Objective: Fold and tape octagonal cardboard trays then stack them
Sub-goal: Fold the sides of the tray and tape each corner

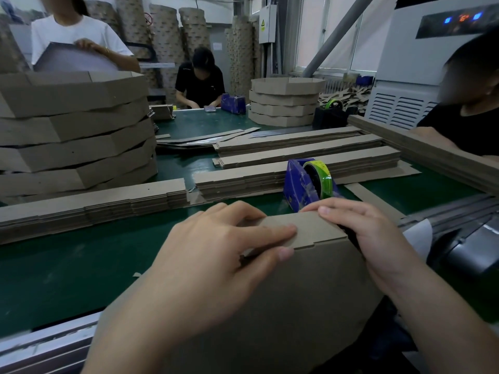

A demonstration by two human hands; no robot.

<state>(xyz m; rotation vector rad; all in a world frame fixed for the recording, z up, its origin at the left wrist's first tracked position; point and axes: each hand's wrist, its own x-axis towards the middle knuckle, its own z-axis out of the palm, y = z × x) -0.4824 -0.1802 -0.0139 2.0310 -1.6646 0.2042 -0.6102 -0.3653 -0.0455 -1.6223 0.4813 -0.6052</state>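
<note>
Green table (67, 255); worker in white shirt (73, 31); seated worker in black (199, 82); another worker at right (464, 125); white machine (405, 63); wall electrical box (267, 22).

No wording is legible anywhere. A round red prohibition sign (148, 19) hangs on the back wall, its symbol too small to tell. A yellow warning triangle (262, 22) sits on the grey wall cabinet (268, 33), and the small label beneath it is illegible. The white machine's dark panel (432, 25) shows orange digits (463, 17), too blurred to read.

The green table (62, 265) carries bundles of flat cardboard strips (297, 155) and a blue tape dispenser (305, 184). Stacks of folded trays (75, 136) stand on its left side and far end.
</note>
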